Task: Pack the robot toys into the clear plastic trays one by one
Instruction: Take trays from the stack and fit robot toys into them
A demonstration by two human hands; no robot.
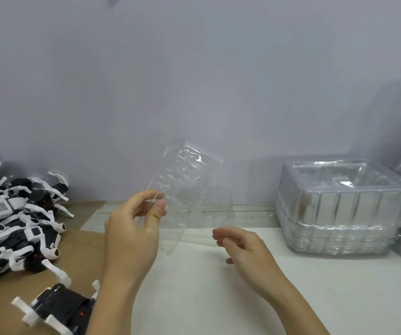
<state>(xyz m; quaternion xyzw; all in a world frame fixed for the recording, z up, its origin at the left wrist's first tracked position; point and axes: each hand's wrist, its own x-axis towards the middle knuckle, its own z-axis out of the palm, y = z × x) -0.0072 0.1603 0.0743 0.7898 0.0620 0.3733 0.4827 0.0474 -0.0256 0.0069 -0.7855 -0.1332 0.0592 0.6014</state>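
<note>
Our left hand (131,228) pinches a tilted clear tray (185,189); right hand (240,245) hangs loose, empty. We should lay it flat before loading a toy (61,308).

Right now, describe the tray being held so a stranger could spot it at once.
Start at the stack of clear trays on the white table's right side, then look left to mid-table. The single clear tray is tilted in the air, pinched by the left hand, unlike the nested ones resting on the table.
</note>
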